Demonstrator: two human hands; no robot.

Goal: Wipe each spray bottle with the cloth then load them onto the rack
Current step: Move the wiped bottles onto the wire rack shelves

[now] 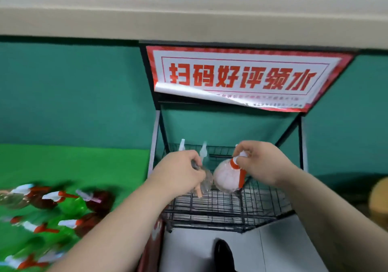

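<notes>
A black wire rack (pixel 262 206) stands in front of me. Over its basket my right hand (pixel 259 163) grips the white spray head of a pale pink bottle (pixel 224 177) with an orange trigger. My left hand (pixel 181 172) holds a clear spray bottle (pixel 206 180) by its head; its trigger pokes out below the fingers. Two white nozzles (pixel 182 144) stand up at the back of the basket behind my left hand. No cloth is visible.
Several green and brown spray bottles (pixel 63 208) with white-and-orange heads lie blurred on the green table at the left. A red-and-white sign (pixel 241 76) hangs on top of the rack. A tan round object (pixel 379 198) sits at the right edge. White floor lies below.
</notes>
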